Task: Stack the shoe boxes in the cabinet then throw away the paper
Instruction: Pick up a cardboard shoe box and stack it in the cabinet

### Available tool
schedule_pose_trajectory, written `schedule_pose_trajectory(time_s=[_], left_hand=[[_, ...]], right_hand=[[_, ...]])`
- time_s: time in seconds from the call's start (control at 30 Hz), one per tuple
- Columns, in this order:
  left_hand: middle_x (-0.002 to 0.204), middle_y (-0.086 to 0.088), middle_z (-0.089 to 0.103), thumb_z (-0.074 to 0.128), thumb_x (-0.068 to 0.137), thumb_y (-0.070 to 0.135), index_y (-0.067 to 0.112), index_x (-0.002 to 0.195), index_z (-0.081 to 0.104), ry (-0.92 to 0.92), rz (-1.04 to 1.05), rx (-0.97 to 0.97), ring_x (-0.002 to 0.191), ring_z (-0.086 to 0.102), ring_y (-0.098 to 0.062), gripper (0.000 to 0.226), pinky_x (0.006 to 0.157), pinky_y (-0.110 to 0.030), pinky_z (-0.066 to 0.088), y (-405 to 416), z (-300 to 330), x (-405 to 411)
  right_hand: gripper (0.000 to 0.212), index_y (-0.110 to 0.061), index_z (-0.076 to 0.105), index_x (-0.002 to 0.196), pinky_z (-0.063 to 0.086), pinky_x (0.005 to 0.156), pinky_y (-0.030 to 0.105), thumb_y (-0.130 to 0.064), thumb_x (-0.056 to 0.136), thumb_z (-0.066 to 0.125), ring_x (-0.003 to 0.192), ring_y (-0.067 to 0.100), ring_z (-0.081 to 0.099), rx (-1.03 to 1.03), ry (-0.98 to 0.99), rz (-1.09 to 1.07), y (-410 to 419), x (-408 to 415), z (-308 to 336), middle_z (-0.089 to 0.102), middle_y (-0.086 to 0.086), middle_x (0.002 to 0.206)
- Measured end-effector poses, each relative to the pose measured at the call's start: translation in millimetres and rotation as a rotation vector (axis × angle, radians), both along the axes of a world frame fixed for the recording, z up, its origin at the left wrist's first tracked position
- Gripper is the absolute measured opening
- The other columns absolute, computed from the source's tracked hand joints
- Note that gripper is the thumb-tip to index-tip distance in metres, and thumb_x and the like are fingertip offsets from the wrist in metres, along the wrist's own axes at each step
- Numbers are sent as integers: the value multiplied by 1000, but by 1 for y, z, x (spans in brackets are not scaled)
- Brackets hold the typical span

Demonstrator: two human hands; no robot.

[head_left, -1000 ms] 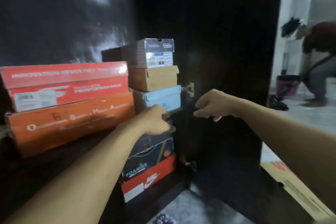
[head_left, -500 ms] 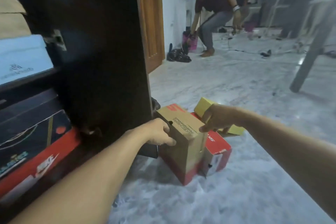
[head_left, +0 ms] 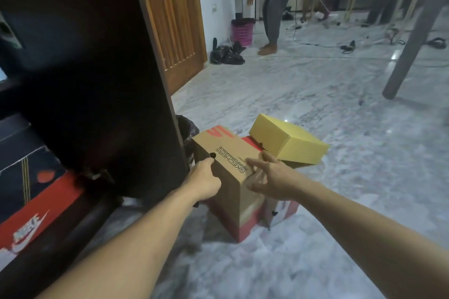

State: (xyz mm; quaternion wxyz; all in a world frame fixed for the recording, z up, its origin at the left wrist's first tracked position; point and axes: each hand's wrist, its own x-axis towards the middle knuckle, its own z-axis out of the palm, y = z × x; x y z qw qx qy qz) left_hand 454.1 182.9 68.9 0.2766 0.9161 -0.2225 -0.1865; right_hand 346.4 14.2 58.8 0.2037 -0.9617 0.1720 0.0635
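brown box [head_left: 233, 170] stands on end on the floor [head_left: 315, 94] beside the cabinet door [head_left: 97, 68] | left hand [head_left: 204, 181] grips its left top edge | right hand [head_left: 272, 178] spread wide, fingers on its top right | yellow box [head_left: 289, 142] lies just behind on a red box [head_left: 285, 210]

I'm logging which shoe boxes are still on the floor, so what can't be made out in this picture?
- Red box, head view: mostly hidden behind the brown box and under the yellow box.
- Left hand: fingertips hidden behind the brown box's far side.
- Cabinet shelves: cut off by the left edge.
- Paper to throw away: not visible anywhere.
- Right hand: spread on the box; grip unclear.
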Motion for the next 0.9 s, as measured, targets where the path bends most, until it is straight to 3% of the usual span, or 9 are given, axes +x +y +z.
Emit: schedule_pose_trajectory(time_s=[0.13, 0.23, 0.37, 0.5, 0.63, 0.7, 0.77, 0.83, 0.9], left_hand=[[147, -9, 43, 47, 81, 3, 22, 148, 35, 47, 26, -21, 132, 44, -24, 70, 102, -28, 41, 0, -7, 2], [154, -5, 32, 47, 80, 2, 22, 147, 36, 78, 43, -47, 130, 48, -26, 71, 97, -29, 43, -1, -14, -4], [153, -5, 36, 48, 83, 2, 20, 150, 31, 129, 31, -45, 135, 43, -26, 72, 104, -33, 43, 1, -23, -16], [154, -3, 37, 51, 80, 4, 18, 150, 34, 176, 46, -53, 132, 46, -24, 73, 103, -37, 46, 5, -38, -28], [152, -6, 39, 50, 83, 4, 12, 150, 32, 278, 112, -56, 131, 48, -26, 70, 99, -33, 47, 12, -64, -48], [133, -7, 51, 48, 87, 4, 9, 145, 38, 342, 173, -68, 116, 55, -26, 59, 84, -27, 47, 20, -80, -61], [110, -5, 50, 49, 91, 5, 4, 139, 44, 428, 293, -124, 96, 54, -24, 48, 73, -25, 40, 28, -94, -75], [113, -9, 55, 54, 94, 10, 0, 134, 47, 503, 407, -160, 93, 52, -25, 41, 73, -24, 35, 39, -111, -87], [128, -16, 59, 56, 96, 16, -2, 132, 51, 560, 505, -218, 107, 57, -28, 41, 75, -23, 34, 53, -127, -97]], right_hand=[[83, -34, 48, 126, 39, 105, 40, -76, 59, 71, 129, 25, 37, 49, -137, -87, 3, -5, -12, 39, 5, 135], [83, -30, 47, 111, 51, 86, 36, -81, 50, 69, 111, 22, 49, 47, -221, -173, 10, -11, -22, 43, 1, 119], [83, -35, 39, 107, 54, 82, 40, -83, 43, 63, 111, 23, 48, 36, -255, -252, 12, -27, -33, 46, 2, 113], [86, -39, 37, 112, 52, 81, 39, -84, 43, 62, 101, 25, 49, 53, -279, -320, 14, -56, -34, 47, 5, 101], [84, -43, 40, 118, 48, 81, 34, -78, 47, 68, 102, 24, 50, 123, -311, -391, 24, -85, -30, 36, 1, 102], [79, -45, 42, 119, 48, 79, 34, -74, 52, 73, 104, 24, 51, 174, -315, -444, 29, -98, -29, 36, 1, 105], [82, -44, 42, 128, 51, 80, 34, -69, 57, 76, 101, 22, 53, 262, -302, -516, 33, -111, -28, 39, 2, 108], [89, -43, 41, 134, 52, 75, 31, -70, 57, 76, 95, 18, 56, 362, -279, -582, 39, -123, -28, 41, 4, 113], [90, -42, 44, 133, 49, 68, 27, -73, 53, 72, 93, 13, 57, 459, -271, -617, 46, -132, -32, 45, 5, 120]])
